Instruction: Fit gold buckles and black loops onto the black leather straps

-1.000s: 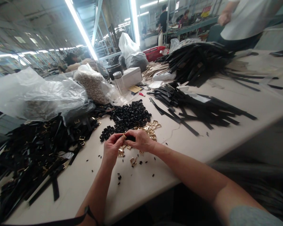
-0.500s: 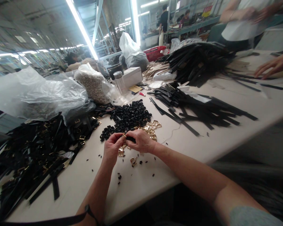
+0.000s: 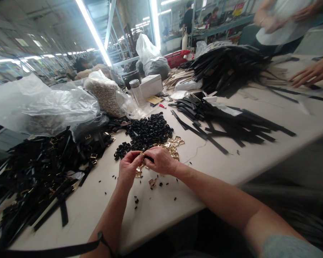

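Observation:
My left hand (image 3: 127, 168) and my right hand (image 3: 161, 160) meet just above the table (image 3: 231, 161), fingers pinched together. Between them sit a small gold buckle (image 3: 141, 155) at the left fingertips and a black strap end (image 3: 149, 158) under the right fingers. Loose gold buckles (image 3: 174, 143) lie just behind and under the hands. Behind those lies a heap of black plastic loops (image 3: 148, 130). A black strap (image 3: 56, 251) runs over my left forearm at the bottom.
A heap of black straps with gold buckles (image 3: 37, 172) fills the left. Loose black straps (image 3: 231, 122) lie to the right, a bigger pile (image 3: 226, 68) behind. Plastic bags (image 3: 43, 104), a white box (image 3: 150, 85) and a jar (image 3: 136, 91) stand at the back. Another person's hand (image 3: 309, 73) rests far right.
My hands have barely moved and still work the buckle and strap. At the far right another person's hand has come onto the table, and the standing person has shifted.

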Action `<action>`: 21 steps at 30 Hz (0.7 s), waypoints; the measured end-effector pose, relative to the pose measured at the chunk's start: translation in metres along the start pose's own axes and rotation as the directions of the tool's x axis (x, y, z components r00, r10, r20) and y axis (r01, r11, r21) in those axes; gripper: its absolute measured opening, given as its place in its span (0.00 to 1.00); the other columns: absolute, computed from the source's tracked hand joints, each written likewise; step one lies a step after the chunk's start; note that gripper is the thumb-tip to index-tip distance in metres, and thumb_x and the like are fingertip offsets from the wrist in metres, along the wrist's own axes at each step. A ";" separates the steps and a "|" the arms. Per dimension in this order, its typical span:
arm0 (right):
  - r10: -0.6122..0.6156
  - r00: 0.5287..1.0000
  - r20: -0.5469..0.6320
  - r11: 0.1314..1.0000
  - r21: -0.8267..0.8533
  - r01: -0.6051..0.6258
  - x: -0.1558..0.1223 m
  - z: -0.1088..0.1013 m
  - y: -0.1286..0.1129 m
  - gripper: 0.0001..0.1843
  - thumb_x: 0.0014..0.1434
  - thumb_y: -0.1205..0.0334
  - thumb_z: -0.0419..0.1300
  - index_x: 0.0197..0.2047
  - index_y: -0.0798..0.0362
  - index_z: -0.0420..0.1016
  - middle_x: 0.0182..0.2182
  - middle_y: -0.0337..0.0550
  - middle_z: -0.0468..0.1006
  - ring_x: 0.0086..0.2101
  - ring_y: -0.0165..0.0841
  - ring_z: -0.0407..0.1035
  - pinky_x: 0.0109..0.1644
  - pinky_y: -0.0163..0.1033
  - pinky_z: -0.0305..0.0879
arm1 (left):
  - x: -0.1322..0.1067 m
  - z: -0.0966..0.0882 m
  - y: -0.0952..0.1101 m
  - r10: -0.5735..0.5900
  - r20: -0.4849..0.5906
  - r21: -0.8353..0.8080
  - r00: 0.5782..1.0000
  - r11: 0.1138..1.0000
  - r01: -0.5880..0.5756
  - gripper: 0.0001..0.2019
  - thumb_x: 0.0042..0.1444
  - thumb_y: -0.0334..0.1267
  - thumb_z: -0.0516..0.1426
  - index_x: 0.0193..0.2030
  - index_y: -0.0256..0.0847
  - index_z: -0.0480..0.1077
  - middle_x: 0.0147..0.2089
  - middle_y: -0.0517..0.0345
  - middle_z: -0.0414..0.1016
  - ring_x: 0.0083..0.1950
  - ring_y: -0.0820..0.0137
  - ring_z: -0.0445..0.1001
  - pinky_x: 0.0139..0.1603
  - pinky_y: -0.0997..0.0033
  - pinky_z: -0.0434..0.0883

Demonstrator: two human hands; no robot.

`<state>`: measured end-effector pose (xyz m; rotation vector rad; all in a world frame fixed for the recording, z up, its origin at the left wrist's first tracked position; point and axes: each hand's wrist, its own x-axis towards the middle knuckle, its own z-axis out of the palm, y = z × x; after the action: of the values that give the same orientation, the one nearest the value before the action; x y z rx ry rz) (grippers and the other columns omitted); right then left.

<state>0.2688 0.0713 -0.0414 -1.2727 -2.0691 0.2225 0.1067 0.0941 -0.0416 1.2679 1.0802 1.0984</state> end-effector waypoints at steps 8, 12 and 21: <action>0.019 1.000 0.005 1.000 -0.023 -0.019 -0.001 0.005 0.001 0.08 0.60 0.65 0.54 0.32 0.54 0.73 0.27 0.44 0.77 0.31 0.34 0.69 0.43 0.37 0.64 | 0.001 0.000 -0.001 -0.065 0.045 -0.151 0.997 0.986 0.071 0.15 0.43 0.41 0.70 0.37 0.37 0.77 0.32 0.57 0.78 0.29 0.77 0.72 0.33 0.77 0.70; -0.020 0.983 -0.182 0.996 0.086 0.036 -0.001 0.003 0.001 0.08 0.59 0.67 0.55 0.40 0.54 0.73 0.38 0.47 0.78 0.39 0.35 0.71 0.48 0.38 0.64 | 0.004 0.002 0.004 -0.140 -0.019 -0.274 0.990 0.953 0.130 0.17 0.36 0.40 0.72 0.33 0.36 0.77 0.31 0.59 0.77 0.28 0.78 0.72 0.32 0.79 0.70; 0.250 0.968 -0.014 0.956 0.164 -0.245 -0.003 -0.002 -0.006 0.11 0.60 0.55 0.59 0.31 0.53 0.75 0.24 0.38 0.76 0.25 0.27 0.66 0.29 0.33 0.54 | 0.005 0.002 0.008 -0.159 -0.076 -0.335 0.984 0.934 0.125 0.18 0.33 0.39 0.73 0.32 0.36 0.77 0.30 0.60 0.77 0.27 0.79 0.72 0.30 0.81 0.69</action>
<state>0.2671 0.0653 -0.0387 -1.4225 -1.8190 0.4685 0.1098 0.0983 -0.0339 0.8638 0.9978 1.1858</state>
